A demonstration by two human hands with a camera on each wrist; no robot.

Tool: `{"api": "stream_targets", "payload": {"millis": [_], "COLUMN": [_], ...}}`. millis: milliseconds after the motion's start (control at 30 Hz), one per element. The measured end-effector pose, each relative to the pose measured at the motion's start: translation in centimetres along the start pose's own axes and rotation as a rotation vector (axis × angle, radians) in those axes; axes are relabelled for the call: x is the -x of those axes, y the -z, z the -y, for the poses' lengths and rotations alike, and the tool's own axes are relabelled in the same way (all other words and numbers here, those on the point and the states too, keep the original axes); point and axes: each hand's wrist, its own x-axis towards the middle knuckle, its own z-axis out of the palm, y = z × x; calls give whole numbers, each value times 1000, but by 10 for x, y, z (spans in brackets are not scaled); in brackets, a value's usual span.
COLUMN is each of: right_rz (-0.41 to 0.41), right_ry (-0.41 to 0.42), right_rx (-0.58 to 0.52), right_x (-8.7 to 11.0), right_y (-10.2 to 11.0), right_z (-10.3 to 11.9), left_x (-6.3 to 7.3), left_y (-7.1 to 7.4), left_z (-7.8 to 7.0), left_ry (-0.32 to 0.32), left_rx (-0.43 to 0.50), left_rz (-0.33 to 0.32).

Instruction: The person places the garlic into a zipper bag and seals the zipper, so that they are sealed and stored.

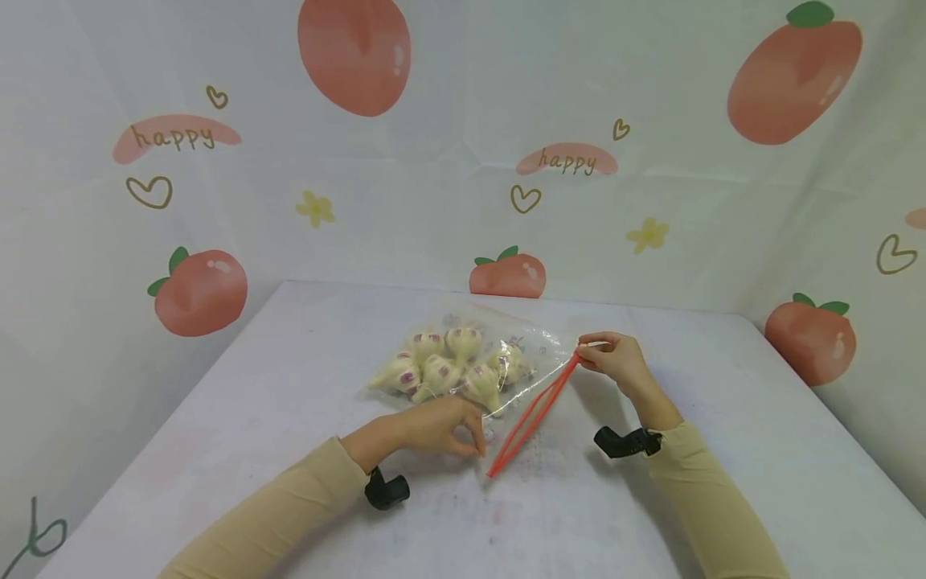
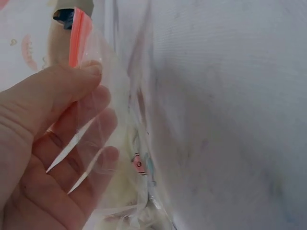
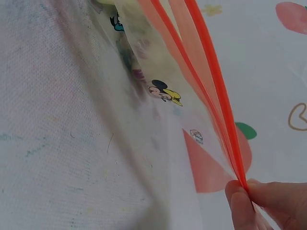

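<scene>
A clear zip bag [image 1: 544, 341] with small cartoon prints lies on the table, several white and purple garlic bulbs [image 1: 439, 375] inside it. Its red zip strip [image 1: 534, 418] runs along the mouth, its two sides parted in the middle. My right hand [image 1: 620, 363] pinches the far end of that strip between thumb and fingertips, as the right wrist view shows. At the near end, my left hand [image 1: 437, 426] holds the bag's edge just below the red strip. In the left wrist view the thumb lies over the film and the other fingers show through behind it.
The bag rests on a white table [image 1: 347, 515]. A white cloth backdrop [image 1: 434, 193] with printed fruit, hearts and "happy" lettering stands behind it and at both sides. Each wrist wears a small black camera [image 1: 387, 490].
</scene>
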Motion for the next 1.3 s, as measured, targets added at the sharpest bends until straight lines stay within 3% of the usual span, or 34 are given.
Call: {"api": "stream_targets", "payload": {"millis": [267, 600, 800, 933, 1067, 1167, 1300], "right_rz": [5, -13, -5, 10, 12, 17, 23], "right_ry": [10, -25, -48, -48, -41, -27, -15], "right_rx": [8, 5, 9, 34, 66, 73, 68], "right_x": [3, 5, 5, 6, 7, 7, 8], "right_y": [0, 0, -1, 0, 0, 1, 1], "right_z": [0, 1, 3, 3, 3, 3, 2], "left_x": [1, 3, 2, -1, -7, -14, -30], "left_y": [0, -1, 4, 11, 24, 36, 53], "left_z": [2, 5, 1, -3, -9, -15, -18], "left_ry": [17, -20, -3, -31, -18, 24, 45], "left_rx": [-1, -19, 14, 13, 72, 106, 58], "left_rz": [5, -16, 22, 51, 62, 49, 6]}}
